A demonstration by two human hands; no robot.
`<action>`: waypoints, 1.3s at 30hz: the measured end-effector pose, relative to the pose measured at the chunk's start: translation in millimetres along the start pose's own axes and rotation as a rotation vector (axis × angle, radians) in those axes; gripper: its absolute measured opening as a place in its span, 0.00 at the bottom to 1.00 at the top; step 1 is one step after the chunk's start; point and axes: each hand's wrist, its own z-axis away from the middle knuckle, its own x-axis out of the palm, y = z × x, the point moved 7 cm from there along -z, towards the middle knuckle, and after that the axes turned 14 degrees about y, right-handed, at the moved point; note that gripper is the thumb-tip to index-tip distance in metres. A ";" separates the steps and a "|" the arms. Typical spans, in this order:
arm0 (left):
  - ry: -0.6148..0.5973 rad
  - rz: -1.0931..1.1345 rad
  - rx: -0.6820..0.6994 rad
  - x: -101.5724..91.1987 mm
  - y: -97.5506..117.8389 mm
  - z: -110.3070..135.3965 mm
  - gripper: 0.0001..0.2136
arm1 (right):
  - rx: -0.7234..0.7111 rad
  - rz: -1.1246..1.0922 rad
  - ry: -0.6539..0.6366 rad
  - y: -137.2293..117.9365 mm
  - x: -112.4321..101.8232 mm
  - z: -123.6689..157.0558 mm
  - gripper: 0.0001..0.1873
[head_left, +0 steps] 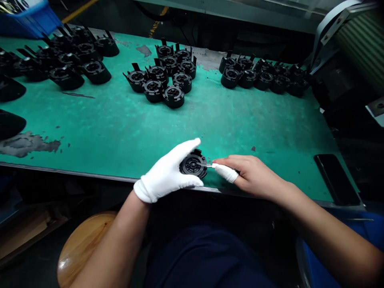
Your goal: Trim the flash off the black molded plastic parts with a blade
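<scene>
A black round plastic part [193,165] with rings and slots on its face lies at the front edge of the green table. My left hand [168,170], in a white glove, is wrapped around its left side, the thumb along the near rim and the fingers along the far one. From the right, my right hand [244,174] grips a small knife [209,165], its thin metal blade reaching over the part's face. White wrapping covers the right thumb. The knife's handle is mostly hidden by the fingers.
Groups of black cylindrical housings [173,96] stand across the far side of the green table [120,128]. A phone [336,179] lies at the right. There is a blue bin [33,20] at the upper left and a wooden stool [85,244] below the table edge.
</scene>
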 end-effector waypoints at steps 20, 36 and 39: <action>0.431 -0.118 -0.084 19.7 7.5 23.4 0.42 | -0.082 0.051 -0.064 -4.6 14.2 -13.5 0.20; 0.433 -0.102 -0.110 23.7 3.3 24.5 0.46 | -0.037 0.222 -0.084 -5.6 4.7 -14.1 0.24; 0.436 -0.100 -0.108 24.6 3.0 24.7 0.46 | -0.061 0.260 -0.117 -11.6 0.4 -12.0 0.22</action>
